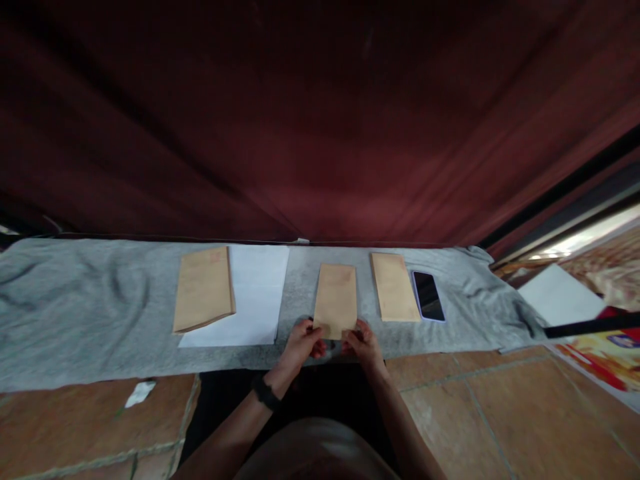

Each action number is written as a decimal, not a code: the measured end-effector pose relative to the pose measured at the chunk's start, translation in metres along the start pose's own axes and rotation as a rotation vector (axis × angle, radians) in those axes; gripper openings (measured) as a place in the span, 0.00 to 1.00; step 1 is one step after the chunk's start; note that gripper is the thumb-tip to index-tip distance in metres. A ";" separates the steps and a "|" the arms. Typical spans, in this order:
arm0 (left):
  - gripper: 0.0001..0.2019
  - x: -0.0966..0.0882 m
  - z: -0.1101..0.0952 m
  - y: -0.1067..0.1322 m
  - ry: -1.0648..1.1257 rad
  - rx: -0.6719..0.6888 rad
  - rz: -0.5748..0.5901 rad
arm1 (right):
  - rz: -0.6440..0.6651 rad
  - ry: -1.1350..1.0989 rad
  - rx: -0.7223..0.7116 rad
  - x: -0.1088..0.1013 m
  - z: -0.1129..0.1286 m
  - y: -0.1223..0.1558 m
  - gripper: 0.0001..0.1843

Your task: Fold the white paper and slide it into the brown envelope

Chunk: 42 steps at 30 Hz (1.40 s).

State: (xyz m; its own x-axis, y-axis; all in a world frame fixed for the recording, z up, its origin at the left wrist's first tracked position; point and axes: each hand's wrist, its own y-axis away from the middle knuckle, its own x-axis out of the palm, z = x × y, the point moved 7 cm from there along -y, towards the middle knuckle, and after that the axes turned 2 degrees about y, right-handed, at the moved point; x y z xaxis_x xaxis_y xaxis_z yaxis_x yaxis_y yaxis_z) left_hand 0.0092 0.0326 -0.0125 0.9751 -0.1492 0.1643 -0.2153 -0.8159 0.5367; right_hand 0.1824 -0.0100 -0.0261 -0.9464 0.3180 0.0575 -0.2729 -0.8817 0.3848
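Pinching a brown envelope by its near corners with the fingers of left hand and right hand, over the gray cloth. Probably partway along: perhaps finished with the single envelope beside the phone, perhaps yet to handle the envelope pile overlapping white paper.

Brown envelopes show in three places: a left pile, too tight to count; a middle envelope between two hands, one left hand, one right hand; and a right envelope. One phone, one visible white sheet, one wristband, one grey cloth, and one white scrap near left.
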 end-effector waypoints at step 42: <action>0.17 0.003 0.000 -0.001 0.014 -0.111 0.102 | -0.111 0.319 -0.142 -0.019 0.012 0.003 0.29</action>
State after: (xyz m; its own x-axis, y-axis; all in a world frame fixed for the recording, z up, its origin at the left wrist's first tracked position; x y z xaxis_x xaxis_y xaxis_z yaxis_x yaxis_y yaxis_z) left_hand 0.0122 0.0334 -0.0123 0.9472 -0.2195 0.2338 -0.3185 -0.7297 0.6051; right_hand 0.2014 -0.0150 -0.0149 -0.9098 0.3093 -0.2766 -0.3770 -0.8947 0.2397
